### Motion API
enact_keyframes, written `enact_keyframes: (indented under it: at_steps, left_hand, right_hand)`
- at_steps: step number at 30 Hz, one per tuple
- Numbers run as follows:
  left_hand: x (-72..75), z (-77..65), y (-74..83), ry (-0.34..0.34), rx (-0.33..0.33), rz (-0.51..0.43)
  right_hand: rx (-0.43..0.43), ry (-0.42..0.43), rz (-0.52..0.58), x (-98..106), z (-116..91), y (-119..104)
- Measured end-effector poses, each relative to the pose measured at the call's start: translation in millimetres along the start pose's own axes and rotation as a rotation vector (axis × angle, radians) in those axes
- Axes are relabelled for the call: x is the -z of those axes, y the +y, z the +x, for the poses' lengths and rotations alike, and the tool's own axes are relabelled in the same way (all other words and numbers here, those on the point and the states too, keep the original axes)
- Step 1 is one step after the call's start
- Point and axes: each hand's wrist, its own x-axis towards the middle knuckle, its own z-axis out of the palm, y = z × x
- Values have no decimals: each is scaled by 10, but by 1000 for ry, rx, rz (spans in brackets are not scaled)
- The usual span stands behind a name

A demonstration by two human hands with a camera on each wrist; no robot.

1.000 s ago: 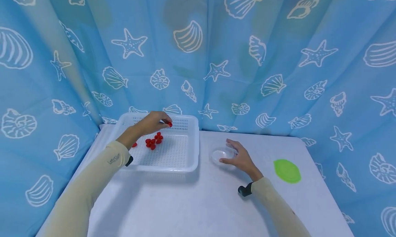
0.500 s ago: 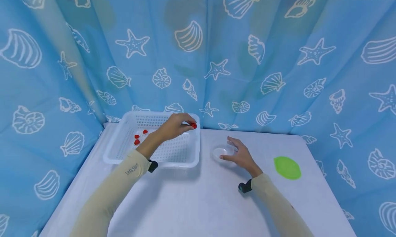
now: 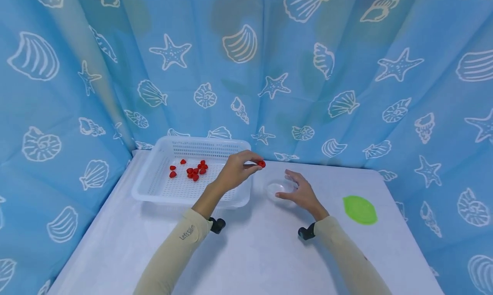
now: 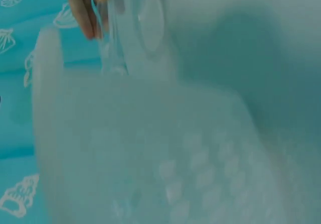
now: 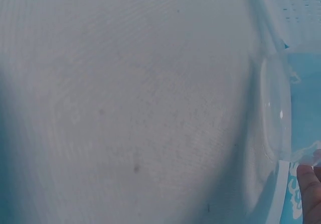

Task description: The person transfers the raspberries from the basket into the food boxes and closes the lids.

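My left hand [image 3: 236, 171] pinches a small red berry [image 3: 262, 163], raspberry-like with a dark hollow end, between thumb and fingertips. It hangs past the right rim of the white basket [image 3: 154, 196], a little left of the clear plastic bowl [image 3: 275, 188]. Thumb and fingers of my right hand [image 3: 302, 192] curl around that bowl, which stands on the table. No berry can be made out inside it. In the left wrist view, right-hand fingers [image 4: 83, 13] grip the bowl's rim. Several red berries [image 3: 195, 171] lie on the basket's floor, some clustered, others apart.
A green leaf- or lemon-shaped flat piece [image 3: 360, 209] lies on the white-covered table [image 3: 265, 252], right of the right hand. A blue shell-print curtain [image 3: 215, 64] hangs behind and along the sides. The basket's raised wall [image 4: 150, 113] fills much of the left wrist view.
My left hand has carried the berry rightward from above the basket to beyond its right rim, close to the bowl. The right hand and bowl have stayed in place.
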Motion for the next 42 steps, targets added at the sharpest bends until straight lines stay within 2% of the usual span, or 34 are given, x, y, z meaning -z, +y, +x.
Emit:
enact_keyframes:
  at_steps: [8, 11, 16, 22, 28, 31, 35, 38, 42]
  left_hand:
    - [-420, -23, 60, 108, 48, -101]
    - [-557, -21, 63, 109, 57, -108]
    - [-724, -26, 19, 68, 83, -90]
    - [-740, -10, -34, 27, 89, -66]
    - [-713, 29, -35, 27, 78, -57]
    - [-686, 30, -32, 31, 67, -52]
    - [-661, 17, -39, 27, 72, -45]
    - [-645, 1, -49, 27, 75, -43]
    - [-627, -14, -66, 33, 72, -41]
  right_hand:
    - [31, 17, -16, 25, -43, -1]
    - [61, 49, -25, 42, -63, 20]
    - [49, 26, -43, 9, -116, 117]
    - [7, 34, 68, 5, -135, 74]
    - [8, 21, 59, 152, -152, 1]
    - [58, -46, 49, 214, -177, -40]
    - [115, -194, 38, 289, -222, -101]
    - [124, -301, 6, 319, -257, -155]
    - [131, -393, -77, 301, -282, -210]
